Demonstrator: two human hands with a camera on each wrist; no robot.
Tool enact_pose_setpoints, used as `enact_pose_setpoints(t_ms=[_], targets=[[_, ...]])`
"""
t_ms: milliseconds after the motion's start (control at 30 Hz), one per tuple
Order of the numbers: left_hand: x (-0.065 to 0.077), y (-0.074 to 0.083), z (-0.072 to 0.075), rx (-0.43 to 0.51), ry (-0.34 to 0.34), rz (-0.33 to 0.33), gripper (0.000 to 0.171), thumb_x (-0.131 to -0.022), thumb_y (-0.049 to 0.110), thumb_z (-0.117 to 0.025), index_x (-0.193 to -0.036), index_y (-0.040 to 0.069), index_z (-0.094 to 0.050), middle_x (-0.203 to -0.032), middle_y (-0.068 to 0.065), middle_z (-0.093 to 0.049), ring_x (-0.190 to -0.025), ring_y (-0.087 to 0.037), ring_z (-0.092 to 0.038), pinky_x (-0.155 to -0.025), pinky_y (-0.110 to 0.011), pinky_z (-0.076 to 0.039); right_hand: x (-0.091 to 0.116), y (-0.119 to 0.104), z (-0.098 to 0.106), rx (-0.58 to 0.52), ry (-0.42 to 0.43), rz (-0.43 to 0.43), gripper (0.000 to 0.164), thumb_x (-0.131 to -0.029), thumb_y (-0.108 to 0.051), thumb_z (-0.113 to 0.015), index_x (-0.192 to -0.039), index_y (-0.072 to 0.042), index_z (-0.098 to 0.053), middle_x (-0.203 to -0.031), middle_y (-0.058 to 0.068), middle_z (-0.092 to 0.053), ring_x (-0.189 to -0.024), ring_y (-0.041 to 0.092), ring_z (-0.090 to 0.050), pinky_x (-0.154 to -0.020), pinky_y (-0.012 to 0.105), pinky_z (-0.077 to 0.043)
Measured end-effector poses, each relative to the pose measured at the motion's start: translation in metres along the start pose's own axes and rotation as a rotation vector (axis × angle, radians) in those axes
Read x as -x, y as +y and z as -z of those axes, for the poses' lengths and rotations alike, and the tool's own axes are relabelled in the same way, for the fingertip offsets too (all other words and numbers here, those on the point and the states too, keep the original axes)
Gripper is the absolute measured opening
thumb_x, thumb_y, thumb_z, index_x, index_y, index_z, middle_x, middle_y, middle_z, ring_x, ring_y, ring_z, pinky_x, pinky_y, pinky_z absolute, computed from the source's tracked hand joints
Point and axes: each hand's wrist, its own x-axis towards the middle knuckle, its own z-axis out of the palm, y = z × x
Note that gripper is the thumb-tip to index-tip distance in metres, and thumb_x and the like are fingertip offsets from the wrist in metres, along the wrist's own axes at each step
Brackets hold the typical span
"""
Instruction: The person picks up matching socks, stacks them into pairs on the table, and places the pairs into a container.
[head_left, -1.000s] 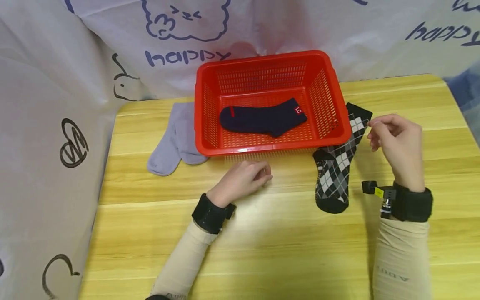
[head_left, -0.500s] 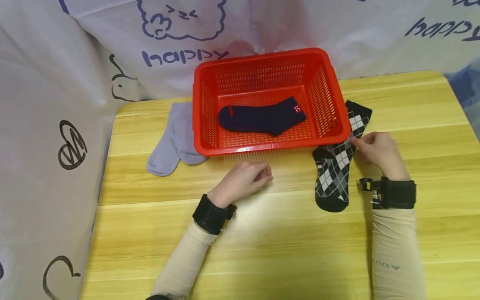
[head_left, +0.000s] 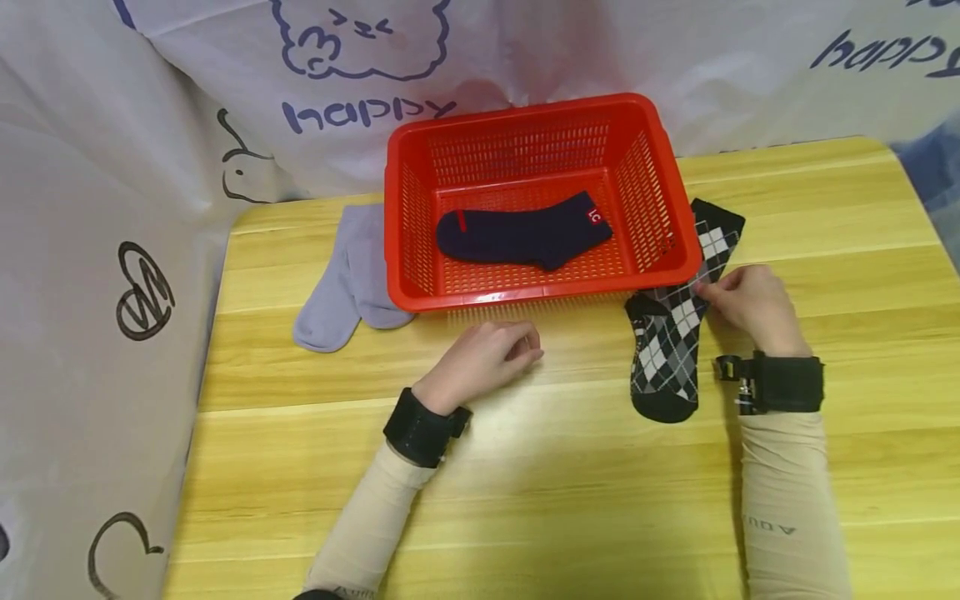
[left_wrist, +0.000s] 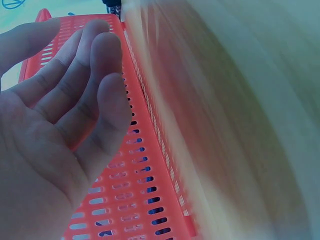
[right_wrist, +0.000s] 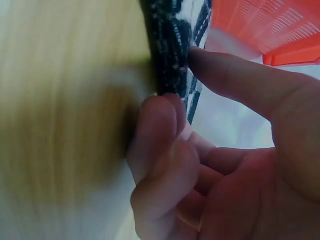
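Note:
A pair of black, grey and white argyle socks (head_left: 664,358) lies on the table, partly under the right end of a red plastic basket (head_left: 547,294). My right hand (head_left: 756,305) pinches the socks' right edge, thumb on top and fingertips at the side; the right wrist view shows the thumb (right_wrist: 230,75) pressed against the knit. In front of the basket my left hand (head_left: 480,362) rests with loosely curled fingers, holding nothing. Inside the basket lies a navy sock (head_left: 517,237) with red marks.
Pale lavender socks (head_left: 333,300) lie left of the basket, partly hidden by it. Behind the wooden table (head_left: 570,500) hangs a white cloth (head_left: 585,50) with drawings and lettering; it also covers the left side.
My right hand has come down and left from above the socks' cuff to their middle edge and taken hold there. The left hand and the basket have stayed in place.

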Motion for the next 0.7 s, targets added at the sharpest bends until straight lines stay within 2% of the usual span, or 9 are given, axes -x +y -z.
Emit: enact_pose_setpoints(t_ms=[200,333,433,567,700], targets=[[0.0004,-0.0015,0.0003,-0.004,-0.007,0.019,0.010,-0.095,0.026,-0.063,-0.095,0.017,-0.067,-0.071,0.008,-0.060,-0.065,-0.003,-0.054,-0.064,-0.022,-0.044,-0.0008,-0.0002,-0.0017,-0.038,0.023,0.018,0.039,-0.094,-0.034,-0.062,-0.094,0.005,-0.061,-0.083,0.012,-0.060,-0.079,0.026,-0.052,-0.060,0.030,-0.040],[0.0006,-0.0028,-0.0006,-0.004,-0.012,0.027,0.010,-0.096,0.027,-0.063,-0.094,0.017,-0.067,-0.070,0.008,-0.059,-0.064,-0.003,-0.054,-0.063,-0.022,-0.043,-0.0018,-0.0015,-0.0025,-0.069,0.053,0.037,0.037,-0.094,-0.031,-0.062,-0.096,0.006,-0.062,-0.085,0.013,-0.061,-0.081,0.025,-0.052,-0.061,0.028,-0.041],[0.0007,-0.0035,-0.0011,-0.002,-0.017,0.028,0.010,-0.096,0.027,-0.063,-0.094,0.018,-0.067,-0.069,0.009,-0.059,-0.064,-0.003,-0.053,-0.062,-0.021,-0.043,-0.0026,-0.0026,-0.0022,-0.096,0.066,0.044,0.039,-0.094,-0.031,-0.061,-0.099,0.007,-0.061,-0.086,0.014,-0.063,-0.076,0.020,-0.054,-0.060,0.027,-0.042],[0.0007,-0.0031,-0.0004,0.003,-0.019,0.025,0.010,-0.096,0.027,-0.063,-0.094,0.018,-0.067,-0.069,0.009,-0.059,-0.063,-0.002,-0.053,-0.062,-0.021,-0.043,-0.0036,-0.0035,-0.0013,-0.145,0.044,0.036,0.043,-0.095,-0.031,-0.061,-0.107,0.009,-0.056,-0.083,0.013,-0.066,-0.063,0.011,-0.061,-0.060,0.023,-0.044],[0.0002,-0.0027,0.0000,0.007,-0.023,0.023,0.010,-0.096,0.027,-0.063,-0.095,0.017,-0.067,-0.070,0.008,-0.059,-0.064,-0.003,-0.054,-0.063,-0.021,-0.043,-0.0041,-0.0038,-0.0011,-0.199,0.014,0.041,0.043,-0.095,-0.029,-0.062,-0.112,0.010,-0.053,-0.076,0.003,-0.067,-0.055,0.010,-0.064,-0.062,0.019,-0.046]])
